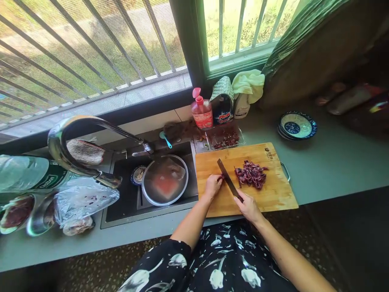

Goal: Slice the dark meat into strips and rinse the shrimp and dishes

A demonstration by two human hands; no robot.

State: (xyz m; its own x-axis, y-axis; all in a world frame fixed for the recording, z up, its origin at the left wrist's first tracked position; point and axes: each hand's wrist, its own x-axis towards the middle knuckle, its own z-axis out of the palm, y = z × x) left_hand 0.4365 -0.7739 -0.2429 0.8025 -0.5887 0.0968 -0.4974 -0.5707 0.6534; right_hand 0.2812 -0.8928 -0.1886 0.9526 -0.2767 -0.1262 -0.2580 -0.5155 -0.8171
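My right hand grips the handle of a knife, its blade angled across the wooden cutting board. My left hand is curled on a small piece of purple onion right beside the blade. A pile of sliced purple onion lies on the board to the right of the knife.
A sink on the left holds a metal bowl under a curved tap. Behind the board stand a clear tray of dried chillies, a red soap bottle and other bottles. Blue patterned plates sit at right. Bags and bowls crowd the far left.
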